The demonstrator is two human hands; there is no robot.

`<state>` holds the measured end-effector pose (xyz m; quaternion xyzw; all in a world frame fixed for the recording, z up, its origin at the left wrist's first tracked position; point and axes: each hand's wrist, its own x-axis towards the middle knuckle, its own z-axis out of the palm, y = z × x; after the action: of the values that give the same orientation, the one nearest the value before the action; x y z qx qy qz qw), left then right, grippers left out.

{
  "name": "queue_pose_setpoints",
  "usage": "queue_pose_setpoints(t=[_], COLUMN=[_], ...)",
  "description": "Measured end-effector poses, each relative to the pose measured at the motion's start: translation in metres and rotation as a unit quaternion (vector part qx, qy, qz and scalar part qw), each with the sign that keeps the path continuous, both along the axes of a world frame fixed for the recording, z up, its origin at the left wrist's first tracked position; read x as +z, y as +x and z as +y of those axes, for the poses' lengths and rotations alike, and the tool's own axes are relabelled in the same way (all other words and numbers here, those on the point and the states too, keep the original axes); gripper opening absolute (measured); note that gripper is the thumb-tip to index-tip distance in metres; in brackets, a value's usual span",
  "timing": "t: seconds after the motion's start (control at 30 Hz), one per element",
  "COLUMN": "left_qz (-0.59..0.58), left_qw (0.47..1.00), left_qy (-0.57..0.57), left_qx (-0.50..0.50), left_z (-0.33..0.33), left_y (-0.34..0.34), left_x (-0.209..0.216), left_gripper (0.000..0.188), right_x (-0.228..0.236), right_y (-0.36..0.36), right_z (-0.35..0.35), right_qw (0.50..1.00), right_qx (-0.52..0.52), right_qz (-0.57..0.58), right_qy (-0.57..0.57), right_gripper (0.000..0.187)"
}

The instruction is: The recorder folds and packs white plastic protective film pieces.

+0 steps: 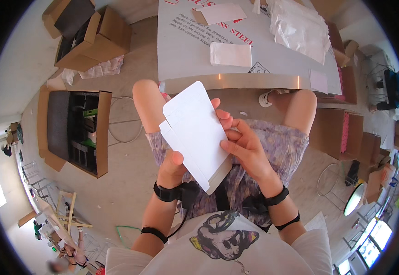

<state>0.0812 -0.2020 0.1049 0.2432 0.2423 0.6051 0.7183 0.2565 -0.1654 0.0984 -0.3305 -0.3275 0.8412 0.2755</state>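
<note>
A flat white cardboard carton (196,126), still folded flat with small flaps and creases along its left edge, is held above my lap. My left hand (172,166) is closed on it from below: the thumb lies by its lower left edge, and fingertips show past its right edge. At the lower right edge, my right hand (247,149) grips the carton with bent fingers, its thumb lying over the edge. The carton hides most of the left palm and fingers.
Ahead is a metal-edged table (273,62) bearing a flat white carton (230,55) and a pile of white plastic bags (300,30). An open cardboard box (103,137) with dark contents stands left on the floor; another box (337,130) stands right.
</note>
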Motion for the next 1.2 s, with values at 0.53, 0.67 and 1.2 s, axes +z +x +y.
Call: queue_pose_setpoints(t=[0.53, 0.67, 1.2], left_qz=[0.799, 0.792, 0.755], left_qw=[0.574, 0.587, 0.623], left_qy=[0.136, 0.140, 0.194], left_qx=[0.115, 0.091, 0.066], left_z=[-0.005, -0.005, -0.007], left_y=[0.015, 0.019, 0.021], left_x=[0.026, 0.026, 0.023], left_gripper=[0.113, 0.123, 0.118], right_x=[0.033, 0.030, 0.023], right_y=[0.019, 0.018, 0.019], right_z=[0.016, 0.021, 0.025], right_qw=[0.993, 0.988, 0.964], right_qx=[-0.062, -0.042, 0.038], right_qz=[-0.069, -0.128, -0.177], right_qy=[0.079, 0.078, 0.193], right_gripper=[0.035, 0.038, 0.041])
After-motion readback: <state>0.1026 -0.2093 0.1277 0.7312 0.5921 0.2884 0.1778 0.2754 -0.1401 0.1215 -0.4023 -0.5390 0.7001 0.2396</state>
